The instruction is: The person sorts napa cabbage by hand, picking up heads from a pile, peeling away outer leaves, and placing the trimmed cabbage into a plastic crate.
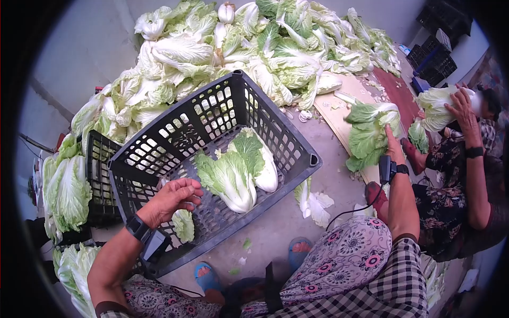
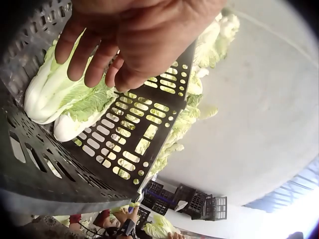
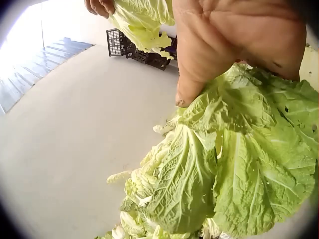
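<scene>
My right hand (image 1: 393,147) grips a leafy Chinese cabbage (image 1: 366,135) off to the right of the crate. In the right wrist view its broad green leaves (image 3: 249,169) spread out below the thumb and palm, and the fingers are hidden. Over the near left side of a black plastic crate (image 1: 278,200) hovers my left hand (image 1: 170,200), its fingers loosely bent around nothing. Two Chinese cabbages (image 1: 238,185) lie side by side inside that crate, white bases toward me. A loose leaf (image 1: 183,226) is also in the crate, just below the left hand.
A big heap of Chinese cabbages (image 1: 180,58) lies behind the crate along the wall. Another black crate (image 1: 101,175) stands at left with cabbages beside it. Boards (image 1: 339,116) lie at right, where another person holds a cabbage (image 1: 437,108). Fallen leaves (image 1: 318,208) dot the floor.
</scene>
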Demonstrator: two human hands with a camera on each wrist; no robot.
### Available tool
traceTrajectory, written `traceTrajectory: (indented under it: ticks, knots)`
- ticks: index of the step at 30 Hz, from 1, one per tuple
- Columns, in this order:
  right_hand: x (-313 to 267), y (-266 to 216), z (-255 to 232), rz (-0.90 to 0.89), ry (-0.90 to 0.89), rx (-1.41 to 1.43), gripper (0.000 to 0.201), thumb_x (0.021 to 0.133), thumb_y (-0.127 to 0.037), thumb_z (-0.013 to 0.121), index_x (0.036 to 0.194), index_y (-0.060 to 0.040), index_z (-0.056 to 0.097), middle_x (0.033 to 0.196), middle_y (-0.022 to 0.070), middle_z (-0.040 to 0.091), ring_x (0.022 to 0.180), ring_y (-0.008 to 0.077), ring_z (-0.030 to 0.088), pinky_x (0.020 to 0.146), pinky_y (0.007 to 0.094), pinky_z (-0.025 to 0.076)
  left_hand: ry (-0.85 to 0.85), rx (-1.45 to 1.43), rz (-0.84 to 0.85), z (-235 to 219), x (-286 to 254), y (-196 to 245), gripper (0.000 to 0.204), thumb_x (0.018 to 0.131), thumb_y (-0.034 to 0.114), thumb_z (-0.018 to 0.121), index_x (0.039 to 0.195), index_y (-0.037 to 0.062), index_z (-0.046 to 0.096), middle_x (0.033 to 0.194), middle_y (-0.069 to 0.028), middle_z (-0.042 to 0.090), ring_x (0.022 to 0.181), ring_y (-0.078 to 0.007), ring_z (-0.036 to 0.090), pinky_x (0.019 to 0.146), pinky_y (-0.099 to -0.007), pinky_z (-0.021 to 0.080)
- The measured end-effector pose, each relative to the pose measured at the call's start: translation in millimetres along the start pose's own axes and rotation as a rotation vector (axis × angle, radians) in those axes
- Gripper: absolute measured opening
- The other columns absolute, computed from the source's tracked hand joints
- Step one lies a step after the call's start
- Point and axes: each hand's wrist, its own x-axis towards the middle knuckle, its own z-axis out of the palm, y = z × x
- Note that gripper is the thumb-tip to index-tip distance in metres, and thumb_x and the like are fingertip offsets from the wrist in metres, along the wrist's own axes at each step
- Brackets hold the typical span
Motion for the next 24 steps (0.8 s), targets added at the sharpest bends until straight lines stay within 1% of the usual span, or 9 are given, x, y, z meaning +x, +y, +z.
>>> traceTrajectory:
  ticks: [4,5,9,10,12,16,18,21,24]
  knots:
    - [-2.8,0.7,3.3,0.031,0.123,-0.587,0.084,0.078,-0.035,0.07,0.141,-0.0017,0.025,0.144,0.0188,0.032,0.121,0.0391,0.044,0.089,0.048,0.044,-0.025,0.053,0.009,4.7,4.5,4.1,0.026,0.092,0.027,0.057,0.11,0.0086,0.056,0.104,-0.0061,0.061,0.088,-0.013,0.06,0.073,-0.0254,0.051]
    - [-5.8,5.4,11.6,0.014,0.14,-0.605,0.064,0.084,-0.035,0.062,0.137,-0.0094,0.038,0.118,0.0073,0.052,0.104,0.0221,0.052,0.092,0.0427,0.04,-0.022,0.049,0.009,5.6,5.5,4.2,0.026,0.092,0.027,0.058,0.11,0.0084,0.056,0.104,-0.0057,0.061,0.087,-0.0126,0.06,0.073,-0.0253,0.05]
    - [-33.6,-10.6,54.0,-0.154,-0.195,-0.6,0.045,0.084,-0.035,0.062,0.12,-0.0091,0.052,0.109,0.0037,0.056,0.097,0.0186,0.055,0.084,0.0383,0.043,-0.03,0.055,0.013,6.5,9.5,6.8,0.029,0.091,0.026,0.06,0.111,0.0054,0.055,0.105,-0.0087,0.062,0.088,-0.0148,0.062,0.074,-0.0275,0.053]
    - [-41.2,-18.2,68.4,-0.218,-0.273,-0.595,0.043,0.084,-0.03,0.061,0.118,-0.0056,0.054,0.103,0.0055,0.06,0.087,0.0166,0.058,0.073,0.0318,0.045,-0.041,0.057,0.015,5.2,11.2,5.8,0.03,0.091,0.026,0.06,0.112,0.0056,0.055,0.105,-0.0084,0.062,0.087,-0.0145,0.062,0.073,-0.0268,0.053]
    - [-61.7,-35.0,105.2,-0.309,-0.377,-0.588,0.036,0.084,-0.026,0.061,0.112,-0.0037,0.057,0.095,0.0027,0.062,0.08,0.011,0.058,0.066,0.0242,0.045,-0.049,0.138,0.076,6.3,8.7,5.2,0.032,0.09,0.027,0.059,0.113,0.0056,0.054,0.106,-0.0064,0.061,0.088,-0.0128,0.06,0.073,-0.0263,0.05]
    - [-136.3,-71.5,181.3,-0.591,-0.651,-0.818,0.041,0.087,-0.025,0.058,0.118,0.0021,0.054,0.105,0.0088,0.062,0.09,0.0158,0.06,0.078,0.0285,0.047,-0.047,0.299,0.109,4.1,5.5,5.7,0.031,0.089,0.027,0.058,0.112,0.0065,0.056,0.102,-0.0027,0.061,0.086,-0.0096,0.057,0.071,-0.0228,0.047]
    - [-170.4,-76.4,214.3,-0.707,-0.883,-0.969,0.045,0.087,-0.027,0.058,0.119,0.0046,0.052,0.109,0.0131,0.061,0.096,0.0205,0.06,0.086,0.032,0.046,-0.059,0.46,0.273,-5.1,16.1,-6.3,0.028,0.085,0.022,0.062,0.106,0.0048,0.06,0.092,-0.004,0.065,0.076,-0.0143,0.061,0.067,-0.0279,0.049]
    - [-218.3,-66.1,248.1,-0.737,-1.241,-1.141,0.045,0.087,-0.026,0.059,0.118,0.0059,0.052,0.112,0.0201,0.061,0.103,0.0266,0.06,0.092,0.0346,0.046,0.046,1.038,0.517,-6.5,13.1,-5.2,0.029,0.083,0.021,0.062,0.107,0.004,0.059,0.094,-0.0112,0.067,0.082,-0.0257,0.064,0.072,-0.0356,0.051]
    - [-265.2,-44.4,273.1,-0.699,-1.521,-1.385,0.046,0.085,-0.026,0.062,0.12,0.0026,0.053,0.111,0.0219,0.062,0.103,0.0327,0.061,0.09,0.0374,0.048,0.016,1.172,0.602,-10.4,9.7,-7.1,0.03,0.081,0.02,0.063,0.107,0.0043,0.06,0.097,-0.0161,0.065,0.089,-0.0342,0.063,0.077,-0.041,0.05]
